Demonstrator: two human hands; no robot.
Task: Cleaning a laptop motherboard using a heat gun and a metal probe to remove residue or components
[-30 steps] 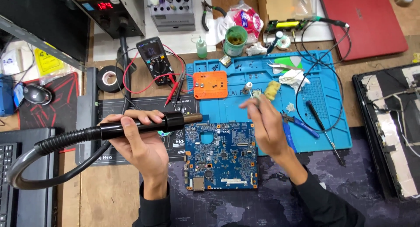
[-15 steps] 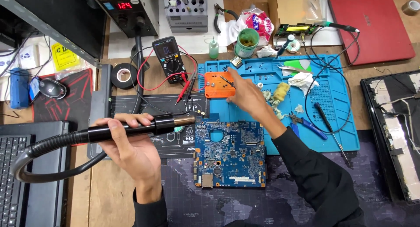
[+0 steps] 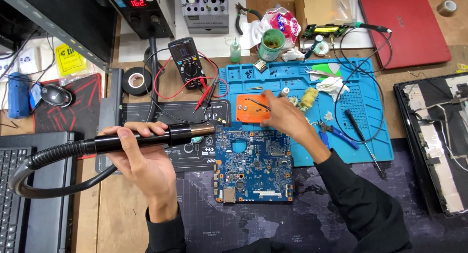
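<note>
My left hand (image 3: 141,158) grips the black handle of a hot-air gun (image 3: 161,137), held level with its metal nozzle pointing right, just left of the blue circuit board's top edge. The blue circuit board (image 3: 253,165) lies flat in front of me. My right hand (image 3: 285,117) reaches over the board's far edge to a small orange tray (image 3: 246,111) on the blue work mat (image 3: 360,102). Its fingertips pinch the end of thin dark tweezers (image 3: 257,104), whose tips rest over the tray.
The gun's ribbed hose (image 3: 34,167) loops left to a station with a red display (image 3: 141,9). A multimeter (image 3: 186,60) with red and black leads, a tape roll (image 3: 135,81), blue-handled pliers (image 3: 339,133), a green cup (image 3: 271,44) and an opened laptop shell (image 3: 434,141) surround the work.
My right hand moved from beside the circuit board up to the orange tray and settled there. My left hand kept holding the hot-air gun in about the same place.
</note>
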